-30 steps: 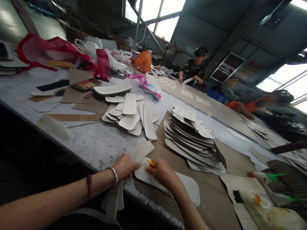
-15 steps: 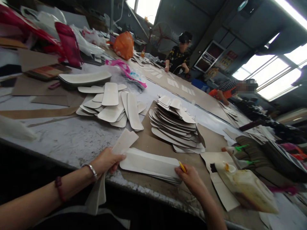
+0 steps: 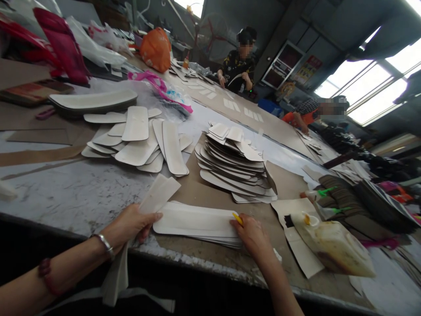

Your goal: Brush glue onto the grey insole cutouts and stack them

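Note:
My left hand (image 3: pixel 130 224) is closed on a thin pale strip of material (image 3: pixel 158 195) that sticks up past my fingers and hangs down below my wrist. My right hand (image 3: pixel 251 235) is closed on a small yellow tool (image 3: pixel 237 218) and rests at the right end of a low stack of long white insole-shaped pieces (image 3: pixel 194 221) near the table's front edge. The stack lies on a brown paper sheet (image 3: pixel 210 195).
A tall fanned pile of white pieces (image 3: pixel 232 164) and a looser spread of them (image 3: pixel 141 142) lie farther back. A stained plastic jug (image 3: pixel 332 245) lies on its side at the right. Bags, an orange sack (image 3: pixel 156 48) and two seated people are beyond.
My right hand slid from the stack's left end to its right end, then drew slightly back left. The left hand kept hold of the strip. The view swung right.

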Demonstrator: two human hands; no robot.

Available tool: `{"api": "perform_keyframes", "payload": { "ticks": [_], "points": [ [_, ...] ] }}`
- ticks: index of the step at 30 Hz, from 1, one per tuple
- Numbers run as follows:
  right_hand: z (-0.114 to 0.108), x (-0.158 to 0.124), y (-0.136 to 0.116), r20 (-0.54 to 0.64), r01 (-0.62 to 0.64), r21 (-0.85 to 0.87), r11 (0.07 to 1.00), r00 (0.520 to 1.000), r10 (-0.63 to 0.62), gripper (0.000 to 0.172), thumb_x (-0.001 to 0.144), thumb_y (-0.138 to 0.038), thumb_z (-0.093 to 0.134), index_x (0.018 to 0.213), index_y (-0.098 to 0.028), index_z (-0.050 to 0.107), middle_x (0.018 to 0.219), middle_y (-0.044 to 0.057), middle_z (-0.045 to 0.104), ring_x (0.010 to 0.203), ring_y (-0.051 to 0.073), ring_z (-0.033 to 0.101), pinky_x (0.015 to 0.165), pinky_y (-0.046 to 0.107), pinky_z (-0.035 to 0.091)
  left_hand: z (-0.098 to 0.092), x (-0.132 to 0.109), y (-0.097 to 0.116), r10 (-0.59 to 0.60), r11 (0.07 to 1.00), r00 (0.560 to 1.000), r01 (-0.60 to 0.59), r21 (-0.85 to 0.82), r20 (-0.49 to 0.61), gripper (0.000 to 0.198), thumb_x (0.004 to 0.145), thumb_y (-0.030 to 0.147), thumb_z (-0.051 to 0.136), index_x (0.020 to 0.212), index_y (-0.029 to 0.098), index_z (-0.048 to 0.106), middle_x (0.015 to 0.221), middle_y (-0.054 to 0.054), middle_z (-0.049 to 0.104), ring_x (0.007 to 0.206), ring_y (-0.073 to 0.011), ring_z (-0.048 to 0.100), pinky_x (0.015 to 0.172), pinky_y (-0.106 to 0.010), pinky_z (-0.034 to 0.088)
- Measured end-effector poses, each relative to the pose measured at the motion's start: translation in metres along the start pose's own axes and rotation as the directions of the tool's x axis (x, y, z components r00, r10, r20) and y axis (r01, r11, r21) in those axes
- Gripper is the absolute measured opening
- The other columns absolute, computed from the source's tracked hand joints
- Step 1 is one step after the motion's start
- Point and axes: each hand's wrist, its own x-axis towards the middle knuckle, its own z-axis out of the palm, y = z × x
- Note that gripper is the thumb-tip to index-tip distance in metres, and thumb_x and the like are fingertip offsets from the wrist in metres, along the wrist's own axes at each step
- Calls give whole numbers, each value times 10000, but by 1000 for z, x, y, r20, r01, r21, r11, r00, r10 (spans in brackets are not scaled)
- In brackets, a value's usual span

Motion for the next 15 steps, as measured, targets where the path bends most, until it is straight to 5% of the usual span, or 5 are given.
{"api": "perform_keyframes", "payload": {
  "ticks": [15],
  "points": [
    [2,8,10,-64,-11,-17,1000,998,10,292,877,-401,420,877,-178,608,906,124,670,882,275,612,672,322,372,2,-4,3,13,998,1000,-13,66,-7,391,592,470,569,359,192,422,279,41,419,326,-86,361,411,-209,281]
  ]
}}
